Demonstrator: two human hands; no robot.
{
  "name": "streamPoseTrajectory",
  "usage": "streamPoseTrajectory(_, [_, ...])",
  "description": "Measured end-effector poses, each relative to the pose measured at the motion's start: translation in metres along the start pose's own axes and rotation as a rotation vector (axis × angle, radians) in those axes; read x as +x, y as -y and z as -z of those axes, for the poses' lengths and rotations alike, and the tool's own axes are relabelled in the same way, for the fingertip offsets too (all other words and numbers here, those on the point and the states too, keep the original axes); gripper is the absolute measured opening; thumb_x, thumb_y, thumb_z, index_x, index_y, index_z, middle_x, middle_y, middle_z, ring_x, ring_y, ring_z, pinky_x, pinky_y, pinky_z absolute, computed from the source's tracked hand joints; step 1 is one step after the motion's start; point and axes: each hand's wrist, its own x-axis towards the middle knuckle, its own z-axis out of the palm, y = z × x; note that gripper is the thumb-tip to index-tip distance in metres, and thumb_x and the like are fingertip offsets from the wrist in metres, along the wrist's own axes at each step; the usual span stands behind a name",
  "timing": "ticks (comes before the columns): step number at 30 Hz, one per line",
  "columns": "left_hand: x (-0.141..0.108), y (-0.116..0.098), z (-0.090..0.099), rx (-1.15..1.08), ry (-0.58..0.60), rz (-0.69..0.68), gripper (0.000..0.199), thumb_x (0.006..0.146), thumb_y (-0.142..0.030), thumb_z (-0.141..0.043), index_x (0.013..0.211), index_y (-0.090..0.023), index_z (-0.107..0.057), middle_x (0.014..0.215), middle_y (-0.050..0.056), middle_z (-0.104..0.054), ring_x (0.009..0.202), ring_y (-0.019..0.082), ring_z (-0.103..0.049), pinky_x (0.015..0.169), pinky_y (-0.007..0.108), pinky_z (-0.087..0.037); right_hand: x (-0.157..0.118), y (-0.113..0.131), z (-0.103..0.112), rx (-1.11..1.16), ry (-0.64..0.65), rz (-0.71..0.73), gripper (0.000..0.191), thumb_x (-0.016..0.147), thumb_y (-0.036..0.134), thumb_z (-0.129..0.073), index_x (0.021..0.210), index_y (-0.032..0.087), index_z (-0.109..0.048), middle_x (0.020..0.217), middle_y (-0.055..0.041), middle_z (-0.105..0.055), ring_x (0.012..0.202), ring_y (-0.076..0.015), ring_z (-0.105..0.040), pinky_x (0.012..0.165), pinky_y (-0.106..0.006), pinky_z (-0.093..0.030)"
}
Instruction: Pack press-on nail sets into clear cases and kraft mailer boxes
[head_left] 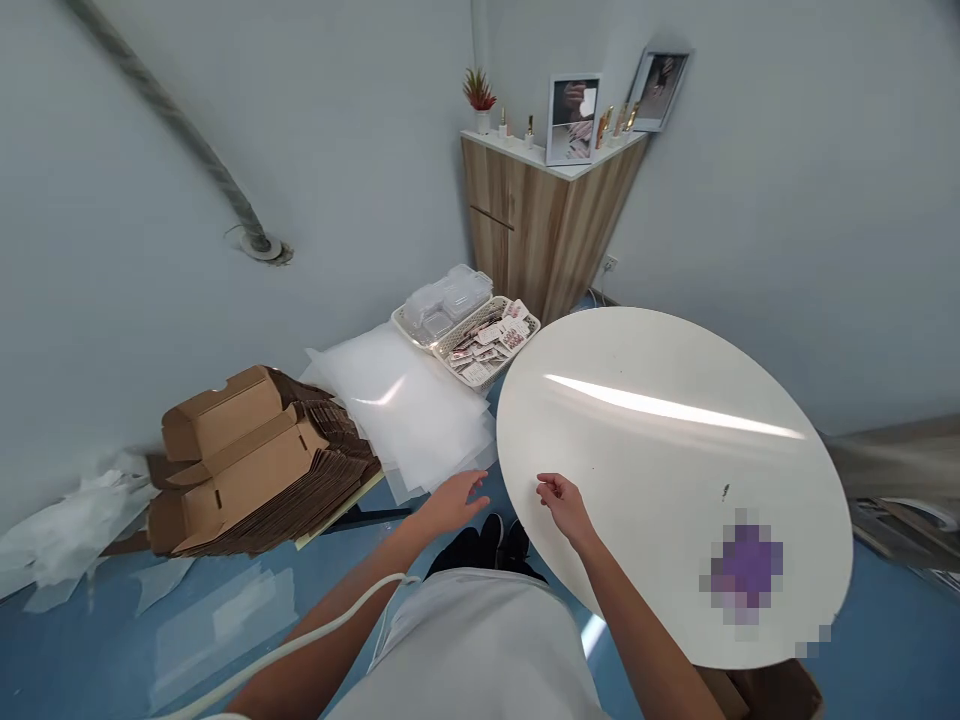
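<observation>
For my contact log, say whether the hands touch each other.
Apart: the head view shows floor and table edge between left hand and right hand.

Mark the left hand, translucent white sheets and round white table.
Left hand [454, 502]: head view, back of the hand.
Translucent white sheets [420, 408]: head view, top sheet's middle.
Round white table [637, 480]: head view, bare tabletop.

A purple patch [748, 565] on the worktop [637, 490] was blurred into squares, past my naming. The cards [514, 335] bore print too small to read. A box [780, 690] sat partly hidden under the worktop, and plastic [67, 522] ran out of view at the left.
</observation>
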Motion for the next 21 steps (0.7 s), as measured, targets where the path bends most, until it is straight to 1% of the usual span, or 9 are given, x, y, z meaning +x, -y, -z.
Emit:
streamPoseTrajectory(2, [0.003,0.004,0.015,0.009,-0.056,0.037,0.053,0.070,-0.052,-0.051,0.114,-0.023,-0.052,0.109,0.009,-0.059,0.094,0.026,-0.055,0.075,0.034,-0.042,0.012,0.008,-0.010,-0.029,0.067,0.013,0.033,0.071,0.041,-0.051,0.095,0.020,-0.060,0.074,-0.0030,-0.061,0.067,-0.0158,-0.057,0.065,-0.031,-0.047])
streamPoseTrajectory(5, [0.016,0.011,0.041,0.031,-0.128,0.049,0.052,0.071,-0.052,-0.049,0.114,-0.022,-0.052,0.106,0.009,-0.059,0.090,0.025,-0.056,0.074,0.033,-0.042,0.027,0.026,-0.024,-0.076,0.141,0.068,0.032,0.072,0.040,-0.050,0.095,0.020,-0.060,0.074,-0.0023,-0.062,0.067,-0.0150,-0.057,0.065,-0.030,-0.046])
streamPoseTrajectory(8, [0.035,0.016,0.070,0.044,-0.188,0.012,0.050,0.073,-0.050,-0.048,0.114,-0.021,-0.051,0.107,0.009,-0.057,0.089,0.024,-0.056,0.074,0.033,-0.043,0.050,0.049,-0.042,-0.131,0.148,0.109,0.031,0.072,0.039,-0.050,0.094,0.020,-0.061,0.075,-0.0021,-0.062,0.066,-0.0142,-0.056,0.063,-0.029,-0.046])
streamPoseTrajectory(11, [0.055,0.021,0.098,0.077,-0.253,-0.025,0.048,0.073,-0.047,-0.047,0.114,-0.021,-0.051,0.113,0.009,-0.052,0.089,0.023,-0.057,0.075,0.033,-0.043,0.078,0.070,-0.065,-0.145,0.124,0.139,0.031,0.071,0.038,-0.051,0.094,0.020,-0.061,0.078,-0.0024,-0.062,0.066,-0.0139,-0.056,0.064,-0.029,-0.046])
streamPoseTrajectory(14, [0.072,0.030,0.122,0.116,-0.258,-0.075,0.047,0.074,-0.044,-0.047,0.114,-0.019,-0.051,0.113,0.010,-0.050,0.087,0.023,-0.057,0.074,0.034,-0.044,0.100,0.085,-0.093,-0.143,0.095,0.149,0.030,0.070,0.036,-0.051,0.094,0.020,-0.061,0.077,-0.0019,-0.062,0.067,-0.0137,-0.056,0.066,-0.030,-0.047])
streamPoseTrajectory(17, [0.089,0.040,0.141,0.110,-0.235,-0.114,0.046,0.073,-0.043,-0.050,0.113,-0.018,-0.052,0.110,0.010,-0.052,0.086,0.022,-0.058,0.075,0.034,-0.045,0.113,0.092,-0.115,-0.147,0.066,0.151,0.030,0.070,0.035,-0.051,0.094,0.020,-0.061,0.077,-0.0017,-0.062,0.066,-0.0135,-0.056,0.066,-0.030,-0.047])
streamPoseTrajectory(19, [0.100,0.046,0.150,0.079,-0.219,-0.111,0.047,0.072,-0.042,-0.053,0.112,-0.018,-0.053,0.110,0.010,-0.053,0.086,0.022,-0.058,0.076,0.034,-0.045,0.119,0.094,-0.124,-0.157,0.048,0.148,0.029,0.070,0.034,-0.051,0.094,0.020,-0.061,0.079,-0.0022,-0.062,0.067,-0.0133,-0.057,0.066,-0.029,-0.047])
streamPoseTrajectory(21, [0.112,0.049,0.156,0.007,-0.202,-0.064,0.046,0.070,-0.042,-0.055,0.109,-0.018,-0.054,0.110,0.010,-0.054,0.085,0.022,-0.059,0.077,0.033,-0.045,0.126,0.098,-0.127,-0.177,0.032,0.140,0.029,0.070,0.034,-0.051,0.094,0.020,-0.061,0.082,-0.0027,-0.063,0.067,-0.0131,-0.057,0.066,-0.029,-0.047])
